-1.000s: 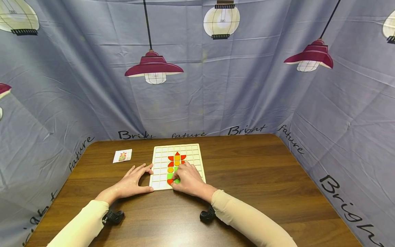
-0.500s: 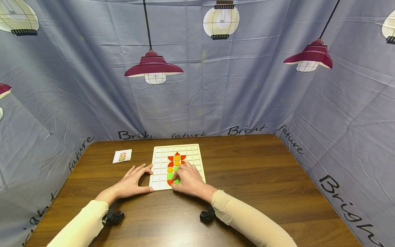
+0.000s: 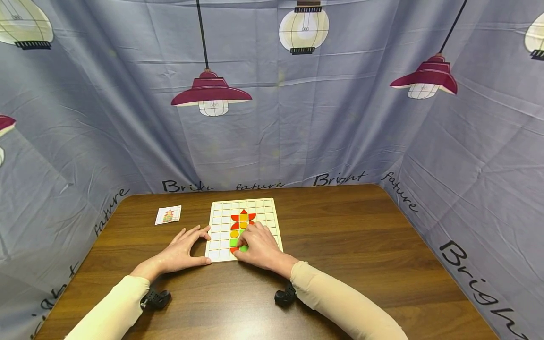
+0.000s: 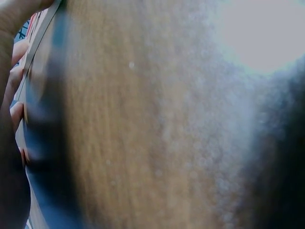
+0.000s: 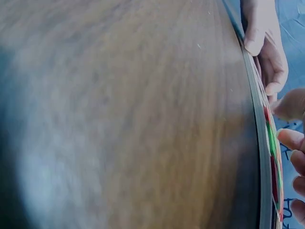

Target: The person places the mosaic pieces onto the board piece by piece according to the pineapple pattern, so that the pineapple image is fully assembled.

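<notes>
A pale gridded board (image 3: 219,220) lies flat on the table with red, yellow and green flat pieces arranged in a pineapple shape. At the board's left edge is my left hand (image 3: 180,252), thumb on the near-left corner and index finger touching the side farther up. My right hand (image 3: 263,248) bends over the lower pieces, its thumb touching the red rounded piece (image 3: 234,250) at the bottom. In the right wrist view, the right thumb (image 5: 290,105) and index fingertip stand apart over the board's edge. The hand hides the design's right side.
A small card (image 3: 168,215) with a pineapple picture lies left of the board on the brown wooden table (image 3: 348,245). Grey-blue curtains (image 3: 272,137) with printed lamps surround the table at the back and sides. Each wrist carries a black camera (image 3: 285,296).
My right thumb has shifted slightly left over the red piece at the bottom. The left hand and the board stay in place.
</notes>
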### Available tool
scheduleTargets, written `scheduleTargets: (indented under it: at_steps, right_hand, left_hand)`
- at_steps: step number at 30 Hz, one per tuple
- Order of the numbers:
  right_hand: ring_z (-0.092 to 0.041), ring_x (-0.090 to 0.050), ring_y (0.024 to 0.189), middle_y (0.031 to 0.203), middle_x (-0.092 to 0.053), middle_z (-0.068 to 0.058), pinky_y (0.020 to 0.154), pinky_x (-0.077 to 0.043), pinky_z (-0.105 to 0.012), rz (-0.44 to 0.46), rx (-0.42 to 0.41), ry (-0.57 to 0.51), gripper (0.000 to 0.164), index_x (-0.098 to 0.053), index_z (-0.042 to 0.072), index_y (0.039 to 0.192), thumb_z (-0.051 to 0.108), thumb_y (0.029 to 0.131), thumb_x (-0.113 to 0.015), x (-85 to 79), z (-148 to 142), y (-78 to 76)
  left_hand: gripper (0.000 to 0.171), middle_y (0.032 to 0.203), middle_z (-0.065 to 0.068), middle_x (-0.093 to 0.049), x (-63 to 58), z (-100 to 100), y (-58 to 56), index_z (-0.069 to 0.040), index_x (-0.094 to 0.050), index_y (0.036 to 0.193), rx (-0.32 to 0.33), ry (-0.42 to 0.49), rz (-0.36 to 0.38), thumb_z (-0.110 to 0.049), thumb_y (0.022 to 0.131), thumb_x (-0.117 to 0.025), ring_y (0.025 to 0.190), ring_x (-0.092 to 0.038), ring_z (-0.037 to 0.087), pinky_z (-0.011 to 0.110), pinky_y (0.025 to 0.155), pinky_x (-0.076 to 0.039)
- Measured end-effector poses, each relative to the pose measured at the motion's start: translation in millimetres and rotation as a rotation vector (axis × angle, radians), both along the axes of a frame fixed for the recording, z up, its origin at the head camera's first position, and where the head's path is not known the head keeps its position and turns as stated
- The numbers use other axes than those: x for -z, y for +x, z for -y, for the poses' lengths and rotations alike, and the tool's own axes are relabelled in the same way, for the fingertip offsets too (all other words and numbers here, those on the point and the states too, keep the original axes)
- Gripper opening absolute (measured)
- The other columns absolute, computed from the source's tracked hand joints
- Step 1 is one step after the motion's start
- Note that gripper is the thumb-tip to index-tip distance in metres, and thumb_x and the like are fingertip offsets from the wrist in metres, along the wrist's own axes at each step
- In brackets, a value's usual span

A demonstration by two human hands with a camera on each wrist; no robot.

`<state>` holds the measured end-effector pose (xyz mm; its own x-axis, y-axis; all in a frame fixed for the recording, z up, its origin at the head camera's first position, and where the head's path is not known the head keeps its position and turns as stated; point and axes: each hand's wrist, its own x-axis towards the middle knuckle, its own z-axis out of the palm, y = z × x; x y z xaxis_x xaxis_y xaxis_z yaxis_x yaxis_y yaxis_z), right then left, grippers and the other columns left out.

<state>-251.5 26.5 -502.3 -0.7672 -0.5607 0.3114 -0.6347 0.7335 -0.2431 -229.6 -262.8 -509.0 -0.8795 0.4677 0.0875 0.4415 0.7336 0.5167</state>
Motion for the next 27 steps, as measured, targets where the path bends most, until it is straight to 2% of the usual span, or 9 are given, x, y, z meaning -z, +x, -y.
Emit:
scheduleTargets:
  at_steps: [5,11,19,27]
  right_hand:
    - [-0.013,-0.047,0.084,0.086,-0.057,0.012,0.078,-0.043,-0.031,0.004,0.045,-0.066,0.017,-0.073,0.027,0.082,0.044,0.084,-0.077,-4.3,-19,-6.9]
    - [-0.015,-0.048,0.088,0.085,-0.059,0.008,0.078,-0.041,-0.032,0.037,0.115,-0.154,0.016,-0.074,0.022,0.087,0.039,0.087,-0.075,-12.5,-64,-19.0]
    - [-0.017,-0.05,0.09,0.087,-0.059,0.01,0.08,-0.042,-0.035,0.06,0.218,-0.189,0.013,-0.076,0.023,0.091,0.036,0.087,-0.076,-13.8,-126,-29.5]
    - [-0.023,-0.052,0.096,0.09,-0.061,0.005,0.083,-0.042,-0.042,0.053,0.293,-0.165,0.016,-0.076,0.02,0.095,0.035,0.088,-0.076,-10.5,-173,-30.6]
  left_hand:
    - [0.055,0.161,0.009,-0.04,-0.2,-2,-0.4,-0.022,-0.057,0.123,-0.004,0.0,0.002,-0.056,0.086,-0.077,0.149,-0.029,0.041,0.065,0.12,-0.007]
    - [0.043,0.16,0.009,-0.041,0.8,0,-1.7,-0.024,-0.057,0.121,-0.016,0.042,0.022,-0.053,0.093,-0.07,0.15,-0.028,0.04,0.064,0.121,-0.005]
    - [0.03,0.155,0.013,-0.048,-10.4,-3,-1.6,-0.018,-0.062,0.119,-0.055,0.097,0.077,-0.043,0.102,-0.061,0.147,-0.031,0.046,0.069,0.118,-0.005]
    - [0.032,0.154,0.015,-0.049,-12.2,-5,0.1,-0.016,-0.063,0.121,-0.055,0.065,0.056,-0.043,0.103,-0.059,0.145,-0.033,0.048,0.069,0.118,-0.009]
